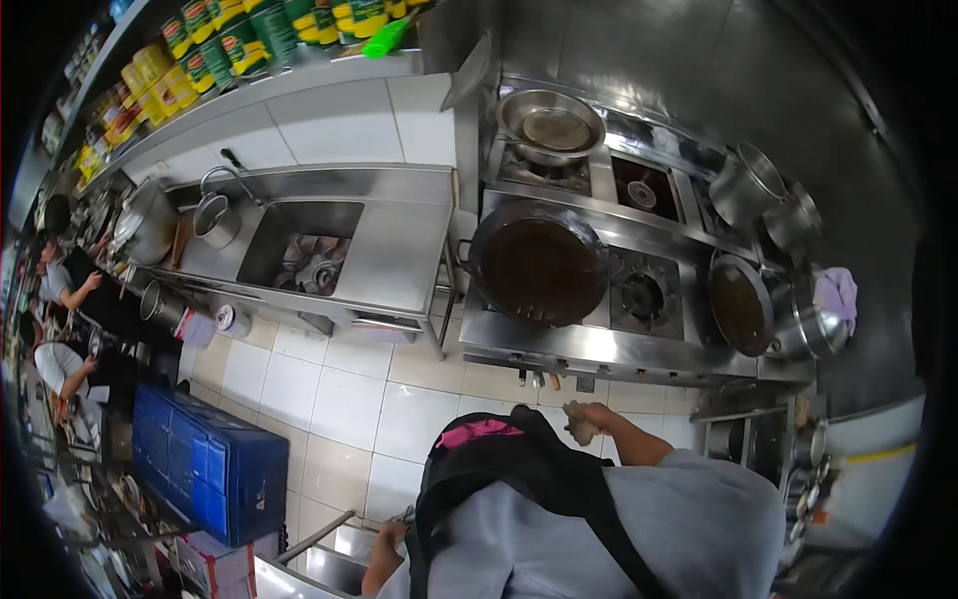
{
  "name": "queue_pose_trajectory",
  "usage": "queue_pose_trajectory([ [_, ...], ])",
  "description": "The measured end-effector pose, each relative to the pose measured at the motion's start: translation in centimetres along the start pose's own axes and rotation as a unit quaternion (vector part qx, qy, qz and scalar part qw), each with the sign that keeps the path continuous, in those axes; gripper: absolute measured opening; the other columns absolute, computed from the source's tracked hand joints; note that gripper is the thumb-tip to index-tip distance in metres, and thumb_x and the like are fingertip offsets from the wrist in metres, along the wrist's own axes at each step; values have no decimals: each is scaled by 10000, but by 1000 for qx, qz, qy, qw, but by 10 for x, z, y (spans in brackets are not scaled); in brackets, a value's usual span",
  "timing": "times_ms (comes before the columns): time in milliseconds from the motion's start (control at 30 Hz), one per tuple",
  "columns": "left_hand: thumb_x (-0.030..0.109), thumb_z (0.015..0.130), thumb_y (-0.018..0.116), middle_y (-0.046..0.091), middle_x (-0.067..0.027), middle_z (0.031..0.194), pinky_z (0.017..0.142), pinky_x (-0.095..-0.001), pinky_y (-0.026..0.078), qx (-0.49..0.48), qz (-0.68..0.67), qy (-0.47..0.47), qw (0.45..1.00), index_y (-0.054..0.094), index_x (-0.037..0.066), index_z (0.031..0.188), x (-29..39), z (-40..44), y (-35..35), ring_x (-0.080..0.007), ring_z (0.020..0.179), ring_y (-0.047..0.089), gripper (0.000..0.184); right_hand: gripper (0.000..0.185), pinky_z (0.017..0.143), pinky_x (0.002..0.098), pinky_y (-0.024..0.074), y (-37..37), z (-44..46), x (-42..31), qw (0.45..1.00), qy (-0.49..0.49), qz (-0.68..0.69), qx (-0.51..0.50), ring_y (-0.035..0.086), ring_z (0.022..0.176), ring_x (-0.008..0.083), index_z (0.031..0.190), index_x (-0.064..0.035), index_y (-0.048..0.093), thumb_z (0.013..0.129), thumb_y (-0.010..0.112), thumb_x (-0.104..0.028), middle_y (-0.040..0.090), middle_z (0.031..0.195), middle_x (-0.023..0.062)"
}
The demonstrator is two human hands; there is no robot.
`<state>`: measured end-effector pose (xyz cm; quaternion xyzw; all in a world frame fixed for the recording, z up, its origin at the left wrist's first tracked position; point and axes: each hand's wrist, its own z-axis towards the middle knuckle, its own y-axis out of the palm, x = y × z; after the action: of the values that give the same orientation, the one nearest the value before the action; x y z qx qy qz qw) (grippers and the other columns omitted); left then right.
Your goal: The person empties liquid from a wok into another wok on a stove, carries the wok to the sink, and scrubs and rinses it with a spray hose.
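- Right hand (595, 413) clutching a crumpled cloth (578, 429), near the stove (599, 345).
- Left hand (383, 551), near left: cannot tell its grip.
- Wok (539, 265) on the stove's near left.

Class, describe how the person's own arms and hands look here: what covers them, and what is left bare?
The right arm wears a plain grey short sleeve, leaving the forearm bare. Neither the right hand nor the left hand wears a glove. A black strap crosses the grey top. The left sleeve is too hidden to describe.
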<state>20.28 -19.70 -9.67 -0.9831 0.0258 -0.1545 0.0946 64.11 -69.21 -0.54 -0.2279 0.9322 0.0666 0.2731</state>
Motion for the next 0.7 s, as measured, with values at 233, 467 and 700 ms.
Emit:
queue_pose_trajectory([
  [233, 397, 881, 532, 690, -152, 1051, 881, -399, 500, 58, 339, 189, 920, 681, 93, 1109, -16, 47, 24, -286, 946, 638, 408, 520, 710, 378, 541, 23, 15, -14, 993, -69, -66, -66, 674, 791, 233, 1028, -17, 672, 837, 700, -500, 688, 921, 117],
  [467, 368, 727, 658, 695, -160, 1087, 875, -399, 518, 177, -50, 146, 972, 653, 159, 1197, 119, -15, 2, -321, 984, 662, 514, 333, 746, 340, 541, 20, -3, -35, 970, -80, -202, -110, 658, 880, 198, 1144, -64, 636, 897, 638, -288, 654, 1028, 78],
  [700, 333, 738, 696, 703, -140, 1068, 850, -387, 527, 166, -53, 143, 974, 644, 152, 1227, 120, 5, -11, -283, 961, 672, 524, 315, 685, 422, 565, 5, 38, -26, 995, -31, -84, -52, 692, 790, 285, 1107, -40, 637, 900, 638, -277, 689, 969, 129],
])
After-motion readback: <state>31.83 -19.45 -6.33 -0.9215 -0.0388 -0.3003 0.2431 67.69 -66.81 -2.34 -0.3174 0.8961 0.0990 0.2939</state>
